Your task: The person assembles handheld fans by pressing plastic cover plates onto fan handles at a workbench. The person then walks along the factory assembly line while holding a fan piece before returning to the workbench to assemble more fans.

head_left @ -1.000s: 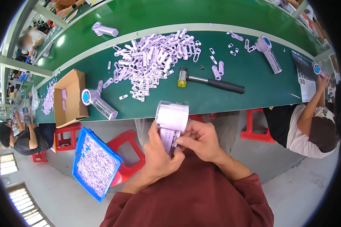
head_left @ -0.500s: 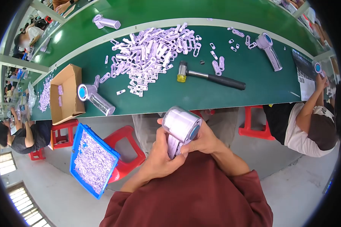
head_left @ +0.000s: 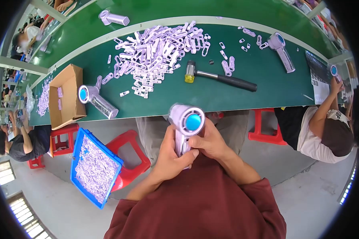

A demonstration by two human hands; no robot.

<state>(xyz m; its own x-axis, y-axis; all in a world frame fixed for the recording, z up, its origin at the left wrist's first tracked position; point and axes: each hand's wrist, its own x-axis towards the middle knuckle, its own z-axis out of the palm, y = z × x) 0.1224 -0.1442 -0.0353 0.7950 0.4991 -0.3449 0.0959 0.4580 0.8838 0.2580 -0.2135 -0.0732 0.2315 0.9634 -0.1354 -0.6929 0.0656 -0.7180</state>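
Both my hands hold a lilac handheld fan (head_left: 187,124) in front of my chest, its round head up and its blue centre facing me. My left hand (head_left: 169,157) is wrapped round the handle from the left. From the right, my right hand (head_left: 209,141) grips it, with the thumb on the handle just below the head. Some of the fingers are hidden behind the fan. Beyond it on the green table (head_left: 147,107) lies a mallet (head_left: 221,77) with a yellow tip and black grip. A big heap of lilac plastic pieces (head_left: 159,47) lies behind the mallet.
More fans lie on the table: one (head_left: 97,101) at left, one (head_left: 282,52) at right. A cardboard box (head_left: 68,99) stands at the left edge. Below it, a blue tray (head_left: 95,169) of small parts rests by a red stool (head_left: 129,151). Co-workers sit on both sides.
The fan has turned in my hands. Its clear-covered side showed before; now the blue centre faces me. Both hands still grip it, and the view has shifted slightly.
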